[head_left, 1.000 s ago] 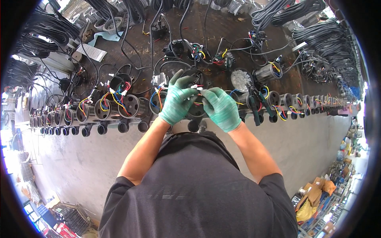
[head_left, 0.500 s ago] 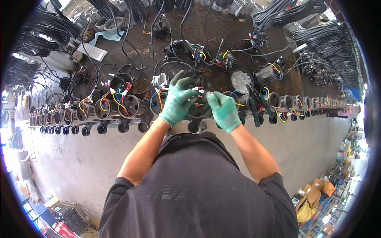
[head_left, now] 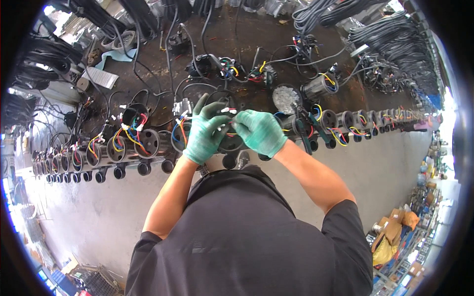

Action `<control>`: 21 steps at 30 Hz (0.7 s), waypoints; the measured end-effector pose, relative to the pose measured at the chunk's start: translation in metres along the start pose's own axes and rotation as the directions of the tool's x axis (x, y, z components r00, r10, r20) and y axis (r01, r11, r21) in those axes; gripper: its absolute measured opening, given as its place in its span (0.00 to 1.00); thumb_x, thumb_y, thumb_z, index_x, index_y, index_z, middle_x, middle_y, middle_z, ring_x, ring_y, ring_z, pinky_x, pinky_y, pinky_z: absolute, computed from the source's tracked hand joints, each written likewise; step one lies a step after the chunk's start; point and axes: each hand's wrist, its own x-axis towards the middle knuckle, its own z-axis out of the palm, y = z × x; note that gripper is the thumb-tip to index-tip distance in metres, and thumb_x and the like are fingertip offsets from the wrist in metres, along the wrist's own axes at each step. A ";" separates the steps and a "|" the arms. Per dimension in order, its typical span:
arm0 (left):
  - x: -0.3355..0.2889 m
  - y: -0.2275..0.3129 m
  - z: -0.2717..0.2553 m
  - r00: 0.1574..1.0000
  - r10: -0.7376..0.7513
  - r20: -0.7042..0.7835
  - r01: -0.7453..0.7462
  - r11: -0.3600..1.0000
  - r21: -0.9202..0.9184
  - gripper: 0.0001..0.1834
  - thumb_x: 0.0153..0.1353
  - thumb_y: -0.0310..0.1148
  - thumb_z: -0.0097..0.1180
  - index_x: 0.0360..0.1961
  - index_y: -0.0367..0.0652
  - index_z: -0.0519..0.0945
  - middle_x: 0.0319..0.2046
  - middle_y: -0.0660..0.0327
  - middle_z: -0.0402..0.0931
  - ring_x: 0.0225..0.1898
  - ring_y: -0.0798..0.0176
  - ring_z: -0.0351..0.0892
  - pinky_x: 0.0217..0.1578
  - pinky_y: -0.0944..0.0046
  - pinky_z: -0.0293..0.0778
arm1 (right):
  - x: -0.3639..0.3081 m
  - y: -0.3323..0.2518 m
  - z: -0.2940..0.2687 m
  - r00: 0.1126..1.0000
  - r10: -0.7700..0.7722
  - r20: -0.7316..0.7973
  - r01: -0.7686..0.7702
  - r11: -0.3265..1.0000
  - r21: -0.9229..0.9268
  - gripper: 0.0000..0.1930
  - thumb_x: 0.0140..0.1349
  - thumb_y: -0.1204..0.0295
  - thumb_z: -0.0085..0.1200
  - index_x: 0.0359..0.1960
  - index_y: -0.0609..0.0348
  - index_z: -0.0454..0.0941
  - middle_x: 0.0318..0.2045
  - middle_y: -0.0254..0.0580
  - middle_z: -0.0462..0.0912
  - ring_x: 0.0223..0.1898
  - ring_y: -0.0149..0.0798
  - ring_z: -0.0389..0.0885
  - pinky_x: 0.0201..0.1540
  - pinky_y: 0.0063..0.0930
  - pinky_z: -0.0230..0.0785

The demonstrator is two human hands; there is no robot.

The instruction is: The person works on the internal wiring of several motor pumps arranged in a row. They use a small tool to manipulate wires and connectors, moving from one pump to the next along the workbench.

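My two hands, in green-coated gloves, work close together above a dark cylindrical housing (head_left: 231, 143) at the table's front edge. My left hand (head_left: 203, 132) pinches thin wires between thumb and forefinger, its other fingers raised. White connector caps (head_left: 228, 110) on wire ends stick out just beyond its fingertips. My right hand (head_left: 260, 132) is closed, thumb and forefinger pinched at the same spot; what lies between them is too small to make out. To its right, dark-green-handled pliers (head_left: 310, 129) lean across the row of housings. A bowl of small clear caps (head_left: 286, 98) stands beyond them.
Along the front edge runs a row of dark cylindrical housings (head_left: 148, 143) with coloured wires hanging out. Black cable coils (head_left: 395, 44) crowd the back and both sides. Wired parts (head_left: 229, 68) and a sheet of paper (head_left: 101, 78) lie on the dark tabletop (head_left: 232, 42).
The view has shifted, so the table's contents sit further left. My right hand has come in against the left hand's fingertips, its fingers now more curled.
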 end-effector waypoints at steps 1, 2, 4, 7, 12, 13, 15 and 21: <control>0.000 0.002 -0.002 1.000 -0.001 -0.003 0.001 1.000 0.016 0.17 0.49 0.21 0.72 0.41 0.48 0.87 0.58 0.54 0.79 0.72 0.33 0.64 0.71 0.38 0.63 | 0.004 -0.010 -0.003 0.985 0.167 0.035 -0.170 0.969 0.181 0.04 0.63 0.74 0.63 0.35 0.62 0.83 0.30 0.55 0.86 0.30 0.57 0.86 0.33 0.45 0.78; 0.001 0.004 -0.002 1.000 0.014 -0.009 -0.014 0.999 0.033 0.17 0.50 0.20 0.70 0.41 0.47 0.87 0.56 0.55 0.80 0.72 0.32 0.64 0.70 0.38 0.64 | 0.001 -0.010 0.002 0.961 0.270 0.065 -0.277 0.925 0.260 0.05 0.65 0.73 0.63 0.36 0.63 0.84 0.27 0.50 0.87 0.25 0.49 0.87 0.29 0.38 0.77; 0.000 0.004 0.001 1.000 0.013 -0.002 -0.013 0.999 0.038 0.15 0.51 0.19 0.69 0.40 0.47 0.87 0.55 0.55 0.80 0.72 0.32 0.64 0.69 0.38 0.65 | 0.006 -0.018 0.001 0.652 0.630 0.422 -0.747 0.440 0.498 0.08 0.69 0.71 0.64 0.39 0.64 0.82 0.24 0.40 0.86 0.21 0.31 0.83 0.24 0.27 0.73; 0.003 0.006 0.000 1.000 -0.006 0.016 0.006 0.999 0.034 0.15 0.51 0.18 0.68 0.39 0.46 0.87 0.54 0.55 0.80 0.72 0.32 0.63 0.68 0.38 0.66 | 0.002 -0.010 -0.006 0.830 0.448 0.331 -0.554 0.722 0.413 0.09 0.71 0.70 0.61 0.45 0.64 0.83 0.29 0.41 0.87 0.25 0.30 0.85 0.29 0.28 0.77; -0.001 0.010 -0.007 0.996 -0.088 -0.024 0.088 0.996 0.018 0.15 0.52 0.18 0.69 0.40 0.47 0.87 0.51 0.56 0.81 0.72 0.32 0.63 0.66 0.39 0.68 | 0.051 0.047 -0.106 0.905 0.351 0.241 -0.356 0.934 -0.022 0.12 0.69 0.68 0.60 0.48 0.62 0.85 0.37 0.47 0.90 0.44 0.41 0.89 0.50 0.36 0.79; -0.001 0.012 -0.008 0.993 -0.122 0.006 0.122 0.992 0.013 0.15 0.54 0.19 0.68 0.41 0.48 0.87 0.51 0.56 0.80 0.73 0.35 0.63 0.67 0.40 0.67 | 0.058 0.077 -0.123 0.893 0.386 0.230 -0.377 0.922 -0.084 0.12 0.68 0.69 0.60 0.48 0.61 0.86 0.38 0.47 0.90 0.43 0.44 0.89 0.50 0.37 0.79; 0.006 0.016 -0.006 0.988 -0.147 0.039 0.148 0.989 -0.015 0.14 0.55 0.19 0.68 0.42 0.48 0.87 0.50 0.57 0.80 0.74 0.38 0.63 0.66 0.42 0.67 | 0.057 0.152 -0.145 0.831 0.468 0.300 -0.381 0.873 -0.305 0.12 0.66 0.68 0.61 0.47 0.58 0.87 0.40 0.50 0.90 0.44 0.51 0.89 0.50 0.40 0.80; 0.010 0.014 -0.005 0.978 -0.203 0.055 0.205 0.978 -0.027 0.13 0.54 0.19 0.69 0.40 0.46 0.86 0.48 0.57 0.81 0.72 0.36 0.65 0.66 0.42 0.67 | 0.016 0.285 -0.082 0.520 0.560 0.645 -0.090 0.786 -0.611 0.19 0.57 0.64 0.68 0.50 0.56 0.88 0.50 0.54 0.88 0.53 0.54 0.87 0.58 0.42 0.80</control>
